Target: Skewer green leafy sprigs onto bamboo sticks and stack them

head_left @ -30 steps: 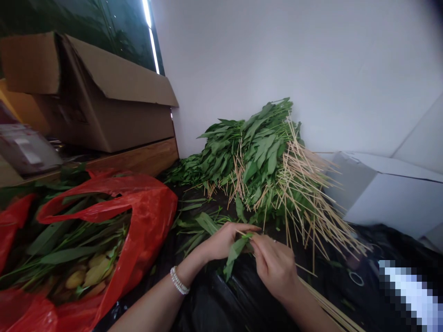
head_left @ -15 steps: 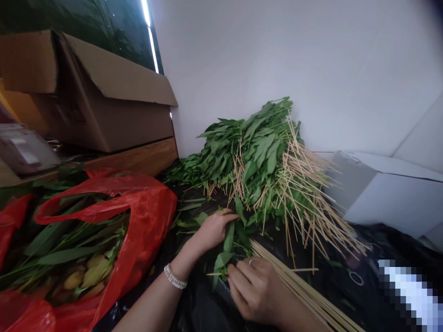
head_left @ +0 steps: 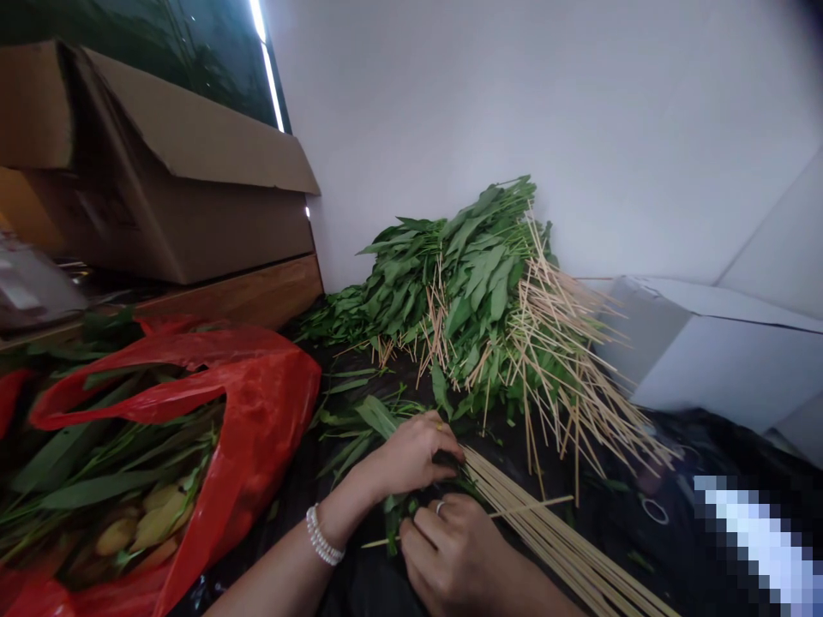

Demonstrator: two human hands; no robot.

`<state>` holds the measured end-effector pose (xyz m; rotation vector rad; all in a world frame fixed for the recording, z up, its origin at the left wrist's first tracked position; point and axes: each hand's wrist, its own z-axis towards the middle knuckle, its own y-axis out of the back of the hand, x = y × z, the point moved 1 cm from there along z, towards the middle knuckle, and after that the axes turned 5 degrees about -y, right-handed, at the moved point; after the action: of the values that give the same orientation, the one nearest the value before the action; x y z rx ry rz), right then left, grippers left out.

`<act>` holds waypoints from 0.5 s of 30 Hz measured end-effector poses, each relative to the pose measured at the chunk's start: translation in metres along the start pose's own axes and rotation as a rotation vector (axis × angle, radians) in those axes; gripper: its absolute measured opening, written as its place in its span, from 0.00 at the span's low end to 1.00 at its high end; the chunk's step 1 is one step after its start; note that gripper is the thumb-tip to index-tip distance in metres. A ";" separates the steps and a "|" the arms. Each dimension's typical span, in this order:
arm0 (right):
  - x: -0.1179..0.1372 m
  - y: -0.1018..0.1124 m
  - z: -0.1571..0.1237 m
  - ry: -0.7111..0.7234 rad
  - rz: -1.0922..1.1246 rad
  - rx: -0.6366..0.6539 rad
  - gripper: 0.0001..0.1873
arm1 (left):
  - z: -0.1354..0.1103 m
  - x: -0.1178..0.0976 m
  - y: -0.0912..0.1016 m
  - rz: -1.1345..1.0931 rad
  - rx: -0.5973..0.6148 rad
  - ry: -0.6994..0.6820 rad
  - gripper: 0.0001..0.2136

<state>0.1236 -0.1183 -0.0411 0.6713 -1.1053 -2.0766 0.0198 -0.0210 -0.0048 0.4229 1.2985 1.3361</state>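
Note:
My right hand [head_left: 456,553], with a ring on it, is closed on a thin bamboo skewer [head_left: 381,543] whose pointed end sticks out to the left. The skewer's other end shows to the right, across the bundle. Green leaves [head_left: 392,521] gather around the skewer beside my fingers. Just above, my left hand [head_left: 417,454] has its fingers curled down over the leaves, with dark green showing under the fingertips. My fingers partly hide the leaves. A bundle of bare skewers [head_left: 546,523] lies to the right of both hands.
A pile of leafy skewers [head_left: 482,291] leans against the white wall. On the left, a red plastic bag [head_left: 270,411] holds long leaves and yellowish round pieces. Loose leaves [head_left: 351,428] lie on black plastic sheeting. A cardboard box [head_left: 225,223] and white box [head_left: 739,360] stand behind.
My left hand has moved down and right, bringing the upright leaf down toward the skewer. My right hand has shifted slightly left and down. The whole view has shifted a little.

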 end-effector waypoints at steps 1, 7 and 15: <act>0.000 0.000 0.000 -0.004 0.000 0.001 0.01 | -0.001 0.000 0.001 0.013 0.017 -0.001 0.08; -0.002 0.001 0.000 -0.012 0.000 0.007 0.02 | -0.002 0.003 0.000 0.043 0.036 0.002 0.05; -0.007 0.010 0.002 -0.050 -0.026 -0.012 0.03 | 0.002 0.009 0.014 -0.157 -0.340 0.153 0.07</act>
<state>0.1295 -0.1163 -0.0309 0.6345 -1.1164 -2.1309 0.0128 -0.0081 0.0040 -0.0163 1.1723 1.4421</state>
